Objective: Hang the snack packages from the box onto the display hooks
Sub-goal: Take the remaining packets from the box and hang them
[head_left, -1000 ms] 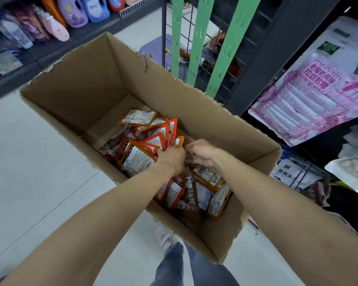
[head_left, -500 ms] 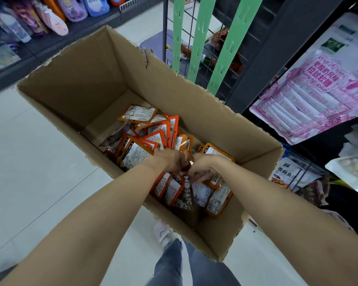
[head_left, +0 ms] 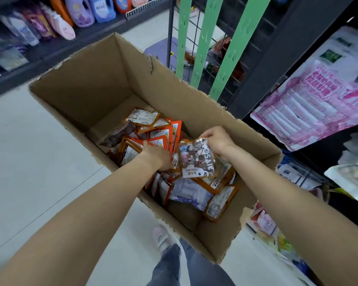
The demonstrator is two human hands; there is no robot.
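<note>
the right hand (head_left: 216,141) pinches one snack package (head_left: 196,157) by its top edge, so it may slip back into the box (head_left: 256,141), while the left hand (head_left: 157,155) is buried among packets, its fingers' state impossible to tell.

1 cardboard box (head_left: 74,93) stands open on the floor. 2 hands reach into it: 1 left hand (head_left: 156,156) and 1 right hand (head_left: 218,139). The right hand holds 1 clear snack package (head_left: 196,159). The loose orange-edged packages (head_left: 153,131) in the box overlap too much for an exact count; at least 10 show. 3 green hanging strips (head_left: 205,38) hang on the wire rack. 1 large pink bag (head_left: 310,100) hangs at right. 1 shoe (head_left: 160,237) shows below.
</note>
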